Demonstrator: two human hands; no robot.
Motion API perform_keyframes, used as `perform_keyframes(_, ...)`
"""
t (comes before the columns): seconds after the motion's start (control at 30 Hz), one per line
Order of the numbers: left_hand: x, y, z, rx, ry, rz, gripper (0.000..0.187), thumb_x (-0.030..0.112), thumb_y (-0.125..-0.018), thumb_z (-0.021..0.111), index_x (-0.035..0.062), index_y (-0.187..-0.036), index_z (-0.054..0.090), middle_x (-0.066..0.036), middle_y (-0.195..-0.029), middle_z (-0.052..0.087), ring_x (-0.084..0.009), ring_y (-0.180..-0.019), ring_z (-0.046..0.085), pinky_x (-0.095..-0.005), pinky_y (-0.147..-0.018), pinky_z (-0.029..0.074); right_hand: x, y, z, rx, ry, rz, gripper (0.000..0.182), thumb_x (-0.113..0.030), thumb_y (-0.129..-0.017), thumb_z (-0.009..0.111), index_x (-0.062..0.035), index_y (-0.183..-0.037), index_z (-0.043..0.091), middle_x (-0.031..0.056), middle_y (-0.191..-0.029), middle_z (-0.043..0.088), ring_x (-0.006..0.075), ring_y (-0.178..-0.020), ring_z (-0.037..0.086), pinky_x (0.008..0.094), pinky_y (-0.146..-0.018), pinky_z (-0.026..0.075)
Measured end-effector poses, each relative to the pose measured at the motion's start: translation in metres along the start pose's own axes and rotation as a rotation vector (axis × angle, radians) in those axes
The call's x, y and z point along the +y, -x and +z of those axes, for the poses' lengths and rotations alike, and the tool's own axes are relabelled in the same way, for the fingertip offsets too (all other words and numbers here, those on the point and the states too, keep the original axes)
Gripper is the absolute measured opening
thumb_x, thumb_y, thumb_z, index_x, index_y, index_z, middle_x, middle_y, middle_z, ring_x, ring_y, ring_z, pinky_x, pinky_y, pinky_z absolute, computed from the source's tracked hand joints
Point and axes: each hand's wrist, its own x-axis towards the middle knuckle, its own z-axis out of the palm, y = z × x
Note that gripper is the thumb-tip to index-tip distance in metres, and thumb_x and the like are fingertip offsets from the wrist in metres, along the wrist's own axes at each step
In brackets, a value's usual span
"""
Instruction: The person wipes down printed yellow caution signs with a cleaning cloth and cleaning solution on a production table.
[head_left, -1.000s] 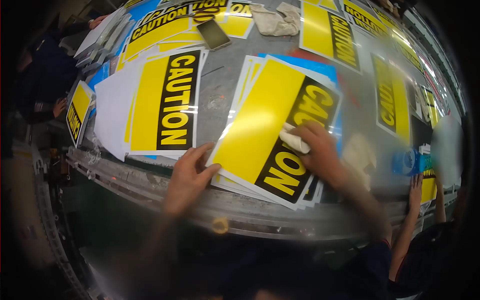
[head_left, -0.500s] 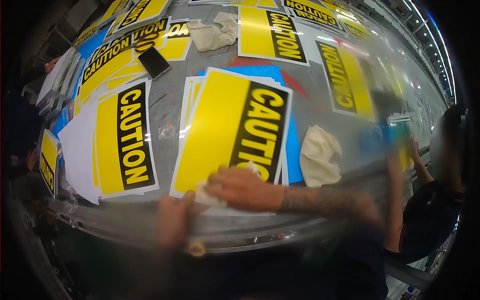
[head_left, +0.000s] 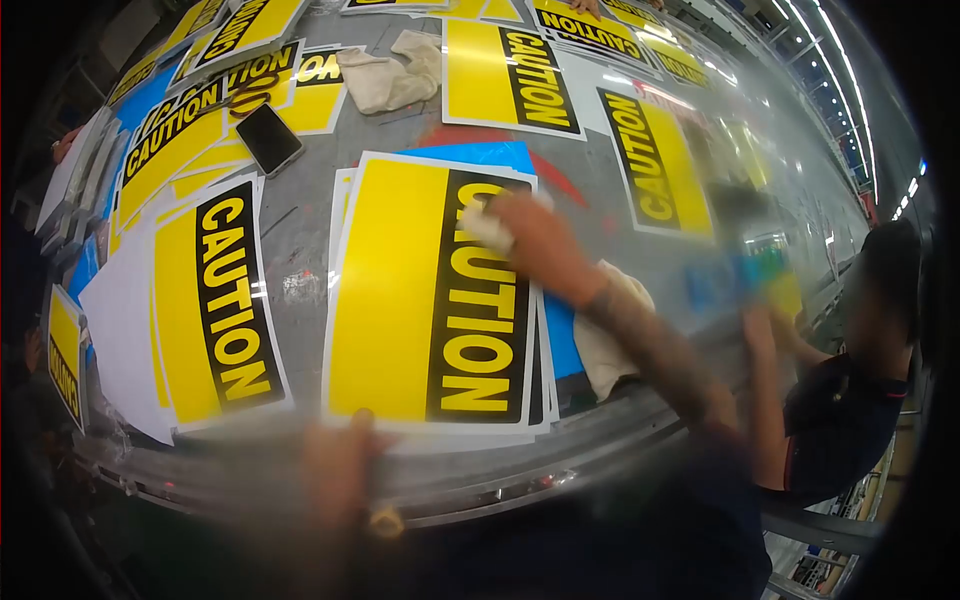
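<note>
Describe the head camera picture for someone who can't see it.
A right hand holds a pale cloth at the CAUTION band of a yellow sign; the blurred left hand is at the sign's near-left corner. More yellow signs and a phone lie around on a grey table.

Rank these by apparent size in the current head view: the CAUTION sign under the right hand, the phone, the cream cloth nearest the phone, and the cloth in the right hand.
1. CAUTION sign, clearly largest.
2. Cream cloth.
3. Phone and held cloth: too close to rank, as the right hand partly covers the cloth.
</note>
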Motion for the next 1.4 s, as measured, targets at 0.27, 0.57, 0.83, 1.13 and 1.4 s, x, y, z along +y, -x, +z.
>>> perform_keyframes(0.27, 0.006, 0.002, 0.001, -0.009, 0.12, -0.067, 0.031, 0.009, -0.107, 0.067, -0.0112, -0.129, 0.057, -0.02, -0.119, 0.074, -0.0286, -0.101, 0.079, -0.0399, -0.089, 0.07, -0.098, 0.057, 0.022, -0.188, -0.16, -0.238, 0.04, 0.002, -0.086, 0.069, -0.0111, -0.124, 0.068, 0.01, -0.116, 0.071, 0.0309, -0.114, 0.069, 0.0454, -0.106, 0.053)
perform_keyframes(0.57, -0.001, 0.003, -0.002, 0.009, 0.107, -0.063, 0.031, 0.008, -0.107, 0.066, -0.0102, -0.129, 0.054, -0.021, -0.121, 0.072, -0.0284, -0.103, 0.078, -0.0399, -0.087, 0.07, -0.007, 0.02, -0.021, 0.035, 0.245, 0.012, 0.019, -0.005, -0.094, 0.069, -0.0067, -0.112, 0.062, 0.0122, -0.101, 0.067, 0.0347, -0.1, 0.068, 0.0459, -0.079, 0.053)
perform_keyframes(0.83, 0.008, 0.008, 0.005, 0.024, 0.091, -0.068, 0.031, 0.01, -0.106, 0.068, -0.0092, -0.128, 0.055, -0.02, -0.122, 0.072, -0.0276, -0.103, 0.078, -0.0391, -0.088, 0.07, -0.01, 0.03, -0.028, 0.009, 0.19, 0.087, 0.019, -0.007, -0.096, 0.065, -0.0066, -0.115, 0.064, 0.0144, -0.106, 0.07, 0.0366, -0.101, 0.069, 0.0505, -0.084, 0.052)
perform_keyframes(1.13, 0.003, 0.004, 0.001, -0.04, 0.144, -0.019, 0.033, 0.007, -0.107, 0.066, -0.0097, -0.132, 0.054, -0.021, -0.128, 0.071, -0.0302, -0.11, 0.077, -0.0403, -0.09, 0.069, 0.034, -0.026, -0.044, 0.145, 0.202, 0.212, 0.02, -0.021, -0.1, 0.071, -0.0062, -0.114, 0.069, 0.0178, -0.109, 0.071, 0.0422, -0.098, 0.069, 0.0506, -0.082, 0.054)
perform_keyframes(1.4, 0.005, -0.002, -0.007, -0.169, 0.341, -0.026, 0.036, 0.012, -0.109, 0.064, -0.0068, -0.139, 0.059, -0.019, -0.129, 0.073, -0.0302, -0.114, 0.076, -0.0469, -0.097, 0.067, -0.149, 0.053, 0.035, -0.271, -0.332, -0.451, 0.061, 0.005, -0.08, 0.067, -0.0031, -0.14, 0.065, 0.0121, -0.142, 0.064, 0.034, -0.136, 0.059, 0.0485, -0.116, 0.048)
